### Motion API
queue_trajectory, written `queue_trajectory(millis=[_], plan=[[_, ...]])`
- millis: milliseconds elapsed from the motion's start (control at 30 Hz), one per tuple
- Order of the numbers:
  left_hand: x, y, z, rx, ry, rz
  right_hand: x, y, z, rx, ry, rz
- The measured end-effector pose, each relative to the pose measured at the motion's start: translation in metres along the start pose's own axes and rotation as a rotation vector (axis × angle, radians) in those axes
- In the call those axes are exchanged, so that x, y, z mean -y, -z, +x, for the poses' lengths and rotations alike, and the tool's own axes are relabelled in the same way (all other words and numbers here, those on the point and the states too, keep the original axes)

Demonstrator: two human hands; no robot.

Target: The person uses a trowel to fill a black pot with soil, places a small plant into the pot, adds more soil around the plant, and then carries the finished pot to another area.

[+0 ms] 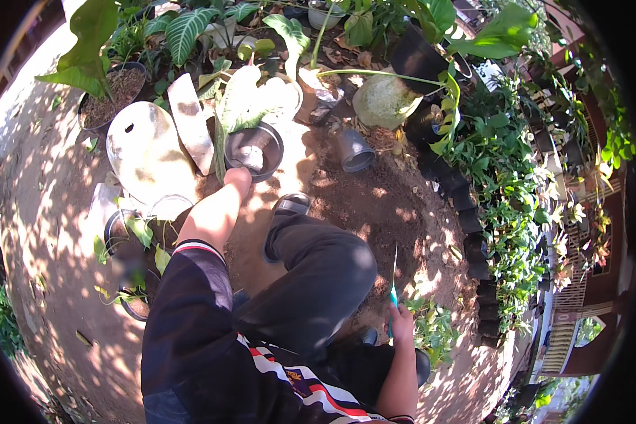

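My left hand (239, 178) reaches to the near rim of a black plastic pot (278, 150). Its fingers are hidden or washed out by sunlight, so their grip cannot be made out. A bright whitish lump (249, 157) shows inside that pot. A large pale leaf (242, 102) leans over the pot's far side. Low on the right, my right hand (401, 321) is closed round the teal handle of a knife (393, 290), its thin blade pointing away from me.
A smaller dark pot (357, 150) lies tilted on the soil (364, 201). Left are a pale oval board (148, 152), a flat slab (191, 124) and potted plants (124, 88). A rounded stone (386, 101) sits farther off. Dark pots with leafy plants (498, 177) line the right.
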State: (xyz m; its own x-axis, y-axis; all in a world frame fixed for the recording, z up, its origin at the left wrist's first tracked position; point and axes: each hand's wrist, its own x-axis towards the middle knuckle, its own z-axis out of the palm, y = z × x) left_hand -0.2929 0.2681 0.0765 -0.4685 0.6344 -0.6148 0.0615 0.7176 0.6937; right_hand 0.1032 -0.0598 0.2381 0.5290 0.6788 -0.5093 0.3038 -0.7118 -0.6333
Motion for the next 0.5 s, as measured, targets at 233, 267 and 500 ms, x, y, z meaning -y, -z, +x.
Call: queue_trajectory(millis=[233, 267, 500], plan=[[-0.028, 0.007, -0.025, 0.017, -0.006, -0.090, -0.019, 0.018, 0.001, -0.052, 0.015, 0.076], [-0.038, 0.012, -0.037, 0.029, -0.056, -0.110, -0.019, 0.018, -0.001, -0.058, 0.011, 0.089], [-0.080, 0.053, -0.079, 0.210, -0.449, -0.255, 0.007, 0.019, -0.014, -0.063, 0.038, 0.182]])
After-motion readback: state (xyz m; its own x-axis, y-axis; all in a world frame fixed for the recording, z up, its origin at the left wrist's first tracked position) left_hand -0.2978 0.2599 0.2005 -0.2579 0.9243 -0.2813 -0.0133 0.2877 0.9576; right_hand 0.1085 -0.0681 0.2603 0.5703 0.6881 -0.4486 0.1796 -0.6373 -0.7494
